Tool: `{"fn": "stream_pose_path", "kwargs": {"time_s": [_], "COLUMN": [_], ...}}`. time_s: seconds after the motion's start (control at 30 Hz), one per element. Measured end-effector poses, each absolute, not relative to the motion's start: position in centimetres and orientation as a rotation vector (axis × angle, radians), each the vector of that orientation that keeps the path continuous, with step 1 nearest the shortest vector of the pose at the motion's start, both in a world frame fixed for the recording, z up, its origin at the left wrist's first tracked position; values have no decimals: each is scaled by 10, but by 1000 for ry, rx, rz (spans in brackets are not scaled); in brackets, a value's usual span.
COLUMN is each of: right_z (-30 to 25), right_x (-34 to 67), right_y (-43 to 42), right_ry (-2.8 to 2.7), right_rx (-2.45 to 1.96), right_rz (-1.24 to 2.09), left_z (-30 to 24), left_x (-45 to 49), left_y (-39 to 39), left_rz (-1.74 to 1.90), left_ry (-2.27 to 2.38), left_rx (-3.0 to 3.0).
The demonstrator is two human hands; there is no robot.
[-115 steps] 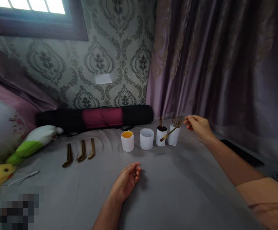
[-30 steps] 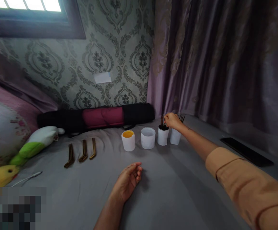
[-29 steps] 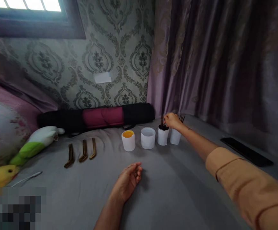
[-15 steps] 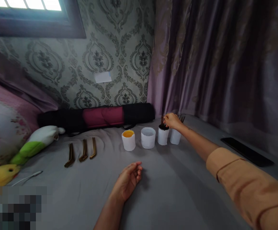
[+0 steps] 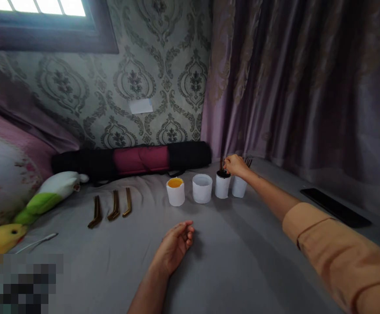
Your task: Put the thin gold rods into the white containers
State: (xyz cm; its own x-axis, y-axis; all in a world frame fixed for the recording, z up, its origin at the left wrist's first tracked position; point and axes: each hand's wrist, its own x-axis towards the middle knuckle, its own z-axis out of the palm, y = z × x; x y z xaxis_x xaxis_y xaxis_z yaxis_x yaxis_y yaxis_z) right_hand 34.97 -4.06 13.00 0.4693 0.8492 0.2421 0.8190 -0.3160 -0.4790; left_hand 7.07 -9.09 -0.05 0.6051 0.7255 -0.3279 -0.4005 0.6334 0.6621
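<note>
My right hand (image 5: 235,165) is closed in a pinch above a white cup with a dark inside (image 5: 222,187). A slim brown piece (image 5: 221,164) sticks up from this cup at the fingertips; what the fingers grip is hidden. Behind my right wrist stands another white cup (image 5: 238,188), with several thin dark prongs (image 5: 248,162) showing above it. My left hand (image 5: 176,244) rests on the grey sheet (image 5: 229,270), fingers loosely curled and apart, holding nothing. Beyond it are a wide white cup (image 5: 202,192) and a white cup with a yellow inside (image 5: 176,195).
Three groups of bent brown-gold sticks (image 5: 114,207) lie to the left. Along the wall is a black and maroon rolled bag (image 5: 140,159). Plush toys (image 5: 50,192) and a white cable (image 5: 39,241) are at far left. A black flat device (image 5: 335,207) lies at right.
Both hands hold nearly the same positions. The brown piece at my right fingertips shows slightly more clearly; the whole view has shifted a little.
</note>
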Motion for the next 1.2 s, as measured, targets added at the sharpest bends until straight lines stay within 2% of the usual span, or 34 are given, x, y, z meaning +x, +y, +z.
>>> {"fn": "stream_pose_path", "kwargs": {"time_s": [0.8,1.2], "right_z": [134,117], "right_x": [348,325], "right_y": [-65,-90], "right_ry": [-1317,-1284], "right_rx": [-1884,-1745], "right_rz": [-46,125], "left_z": [3,6], "left_x": [70,70], "left_y": [-91,-93], "left_rz": [690,685], "left_ry": [634,655], "left_rx": [550,546]}}
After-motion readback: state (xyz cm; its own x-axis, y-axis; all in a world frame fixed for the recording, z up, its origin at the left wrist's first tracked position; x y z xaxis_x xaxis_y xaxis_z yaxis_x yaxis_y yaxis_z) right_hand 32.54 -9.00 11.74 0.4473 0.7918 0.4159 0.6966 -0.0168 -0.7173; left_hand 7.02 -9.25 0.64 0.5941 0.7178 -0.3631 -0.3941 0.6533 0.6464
